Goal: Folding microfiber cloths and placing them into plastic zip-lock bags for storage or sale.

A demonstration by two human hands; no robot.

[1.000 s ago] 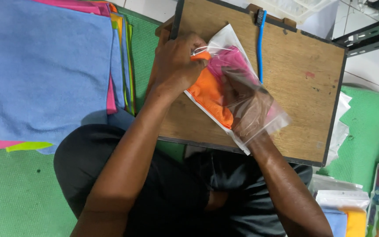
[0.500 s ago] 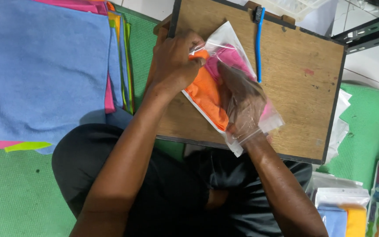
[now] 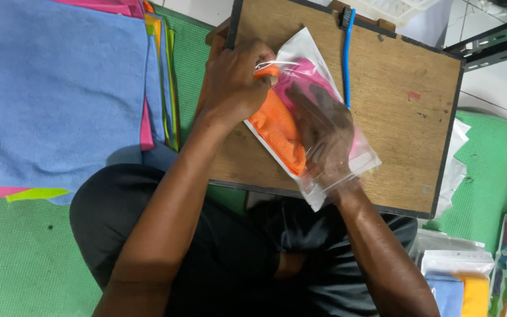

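A clear plastic bag (image 3: 361,161) lies on a wooden board (image 3: 406,111) across my lap. Inside it are a folded orange cloth (image 3: 277,132) and a pink cloth (image 3: 306,73). My left hand (image 3: 233,82) grips the bag's far end from outside, fingers curled on the orange cloth's corner. My right hand (image 3: 321,138) is inside the bag through its open mouth, palm down on the cloths, seen through the plastic.
A stack of flat cloths, blue on top (image 3: 54,88), lies on the left over a green mat (image 3: 24,258). A blue toothbrush (image 3: 347,56) rests on the board's far side. Filled bags of cloths (image 3: 459,276) sit at lower right. A metal rack (image 3: 494,38) stands at upper right.
My right hand has pushed deeper into the bag, toward the pink cloth. The bag's mouth has slid up my wrist. The left hand has kept its grip.
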